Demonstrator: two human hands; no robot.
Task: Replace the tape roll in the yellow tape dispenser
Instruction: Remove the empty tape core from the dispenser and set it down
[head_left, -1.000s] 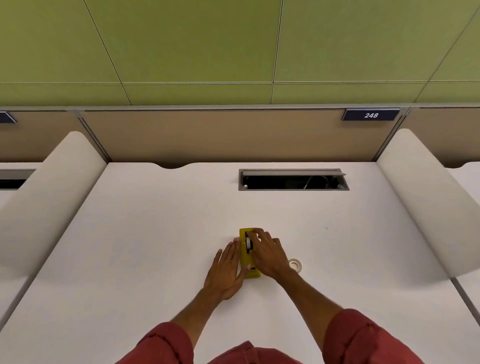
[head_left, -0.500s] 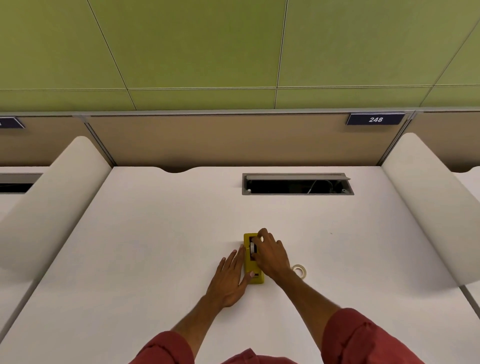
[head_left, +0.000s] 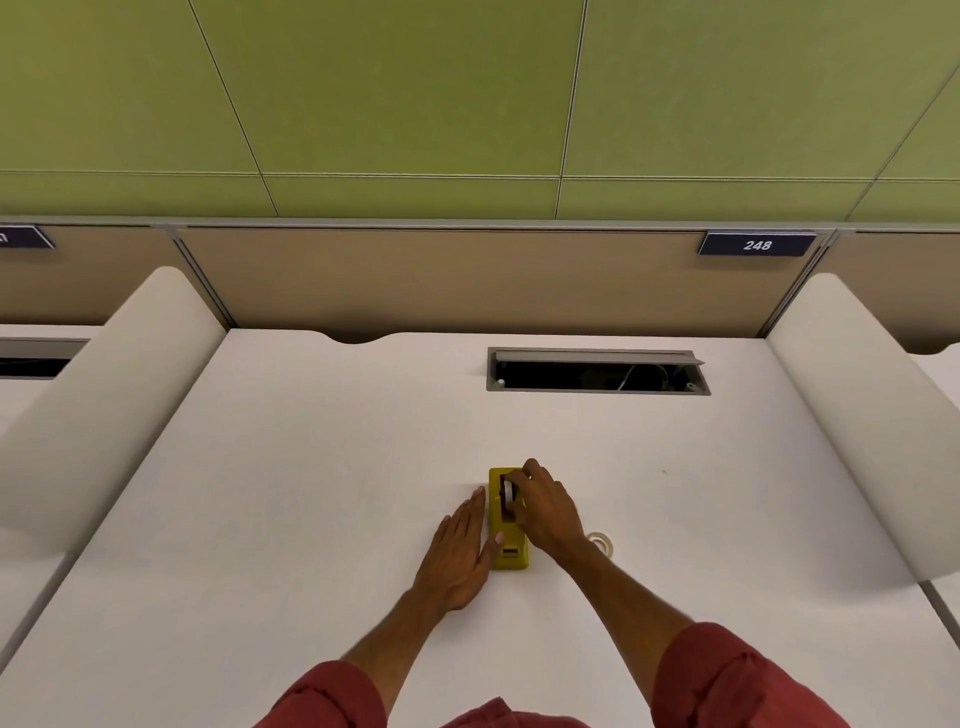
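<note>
The yellow tape dispenser (head_left: 506, 548) lies lengthwise on the white desk (head_left: 311, 467), a little right of the middle. My left hand (head_left: 460, 551) rests flat against its left side, fingers straight and thumb touching the yellow body. My right hand (head_left: 545, 506) reaches over the top, and its fingertips pinch the tape roll (head_left: 506, 491) that sits in the dispenser's slot. A second, translucent tape roll (head_left: 602, 543) lies flat on the desk just right of my right wrist, partly hidden by it.
An open cable hatch (head_left: 597, 371) is set into the desk behind the dispenser. Rounded white dividers stand at the left (head_left: 104, 405) and right (head_left: 857, 415) sides. A tan partition with a "248" sign (head_left: 757, 244) closes the back.
My right hand's fingers have stayed on the roll in the slot with only slight shifting. The left hand holds its place against the dispenser. The view has tilted a little.
</note>
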